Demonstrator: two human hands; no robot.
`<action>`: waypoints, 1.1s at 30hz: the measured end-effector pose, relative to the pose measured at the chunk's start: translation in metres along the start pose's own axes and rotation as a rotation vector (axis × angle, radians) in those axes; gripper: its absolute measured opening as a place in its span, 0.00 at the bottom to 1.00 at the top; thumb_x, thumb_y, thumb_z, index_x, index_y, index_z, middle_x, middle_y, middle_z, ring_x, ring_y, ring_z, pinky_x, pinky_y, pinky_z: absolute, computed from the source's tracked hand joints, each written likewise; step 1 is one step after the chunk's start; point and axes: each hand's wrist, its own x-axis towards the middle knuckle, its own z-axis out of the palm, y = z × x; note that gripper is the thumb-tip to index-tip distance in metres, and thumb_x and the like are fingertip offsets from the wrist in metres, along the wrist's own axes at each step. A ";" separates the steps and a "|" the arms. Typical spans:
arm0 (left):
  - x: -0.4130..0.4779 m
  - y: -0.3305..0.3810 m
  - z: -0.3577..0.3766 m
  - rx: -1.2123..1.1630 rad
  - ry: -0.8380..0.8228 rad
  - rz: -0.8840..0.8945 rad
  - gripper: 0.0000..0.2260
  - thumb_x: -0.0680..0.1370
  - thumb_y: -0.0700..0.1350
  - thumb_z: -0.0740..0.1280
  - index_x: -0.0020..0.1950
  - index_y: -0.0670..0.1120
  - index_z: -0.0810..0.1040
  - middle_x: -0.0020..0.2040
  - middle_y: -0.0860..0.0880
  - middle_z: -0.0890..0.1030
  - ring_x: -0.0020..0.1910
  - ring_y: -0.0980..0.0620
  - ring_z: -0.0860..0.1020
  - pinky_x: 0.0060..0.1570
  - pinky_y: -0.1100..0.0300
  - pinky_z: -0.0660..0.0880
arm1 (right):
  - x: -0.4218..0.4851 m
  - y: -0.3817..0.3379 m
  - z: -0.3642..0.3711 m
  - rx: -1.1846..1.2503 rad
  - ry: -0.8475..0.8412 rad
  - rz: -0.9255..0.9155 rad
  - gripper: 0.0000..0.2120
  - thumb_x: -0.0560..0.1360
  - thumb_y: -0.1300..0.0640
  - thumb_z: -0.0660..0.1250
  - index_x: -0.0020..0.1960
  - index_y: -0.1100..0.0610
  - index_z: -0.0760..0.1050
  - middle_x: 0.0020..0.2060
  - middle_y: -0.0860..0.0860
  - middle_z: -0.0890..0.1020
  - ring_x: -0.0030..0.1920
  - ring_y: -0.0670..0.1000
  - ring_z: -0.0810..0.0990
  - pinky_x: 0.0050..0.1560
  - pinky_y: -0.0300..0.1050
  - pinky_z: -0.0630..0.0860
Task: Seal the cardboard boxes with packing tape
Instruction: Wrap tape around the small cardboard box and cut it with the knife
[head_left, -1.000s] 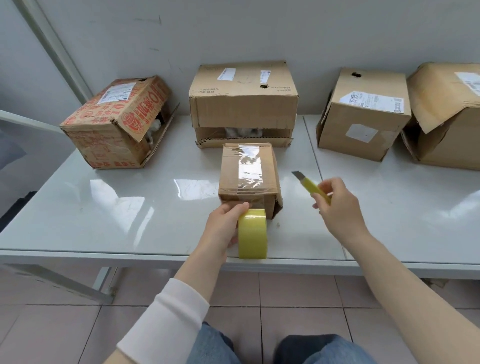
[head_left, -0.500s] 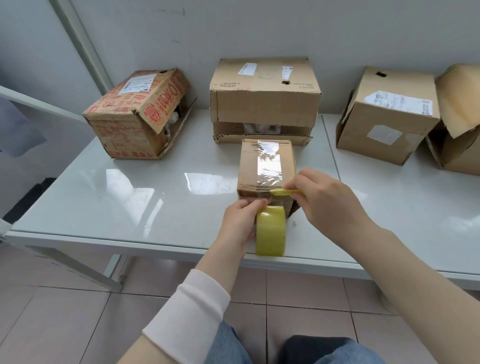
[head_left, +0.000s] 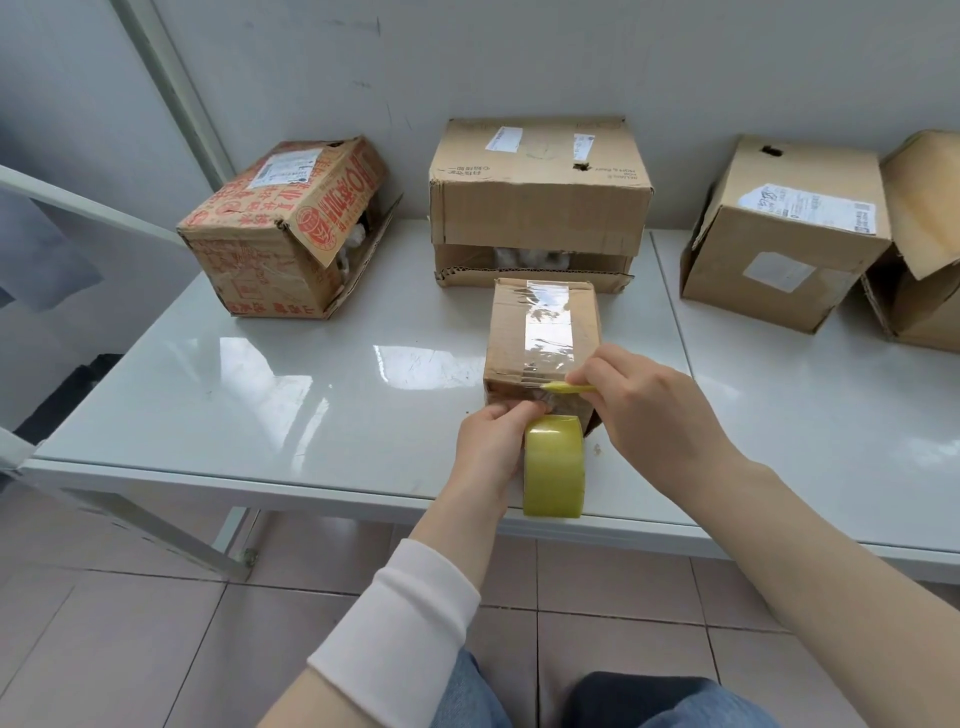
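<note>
From the head camera, a small cardboard box (head_left: 543, 332) stands on the white table (head_left: 260, 395) near its front edge, with a strip of clear tape (head_left: 550, 322) running along its top and down over the near edge. The left hand (head_left: 491, 447) curls its fingers around the top of a yellowish tape roll (head_left: 553, 470), which stands on edge just in front of the box, with the fingertips pressed up to the box's near face. The right hand (head_left: 654, 410) is closed around a yellow utility knife (head_left: 569, 387), held flat with its tip pointing left and lying against the tape at the box's near top edge; the blade itself is too small to make out. Behind, along the wall, sit a red-printed box (head_left: 280, 228) on its side with a flap ajar, a larger brown box (head_left: 540, 197) directly behind the small one, a labelled box (head_left: 779, 234) to the right, and another box with open flaps (head_left: 924, 234) at the far right edge.
</note>
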 end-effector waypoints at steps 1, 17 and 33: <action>0.000 0.000 0.000 0.002 0.000 0.001 0.04 0.74 0.43 0.69 0.40 0.48 0.79 0.37 0.50 0.80 0.35 0.55 0.76 0.34 0.63 0.70 | -0.001 0.001 -0.001 -0.007 -0.003 0.004 0.11 0.62 0.67 0.78 0.41 0.64 0.79 0.36 0.57 0.82 0.29 0.56 0.79 0.25 0.40 0.74; -0.016 -0.003 -0.005 0.059 -0.061 0.044 0.06 0.76 0.43 0.67 0.40 0.49 0.80 0.39 0.52 0.78 0.36 0.56 0.73 0.34 0.63 0.70 | -0.093 0.059 0.013 0.246 -0.102 0.773 0.07 0.74 0.60 0.68 0.52 0.57 0.78 0.42 0.53 0.81 0.43 0.53 0.74 0.41 0.42 0.66; -0.040 0.019 0.010 -0.065 -0.157 0.194 0.01 0.76 0.43 0.68 0.45 0.46 0.77 0.34 0.55 0.79 0.28 0.63 0.75 0.38 0.63 0.73 | -0.072 -0.010 -0.015 0.822 0.116 0.662 0.21 0.70 0.31 0.58 0.47 0.46 0.76 0.46 0.45 0.79 0.51 0.44 0.76 0.48 0.31 0.69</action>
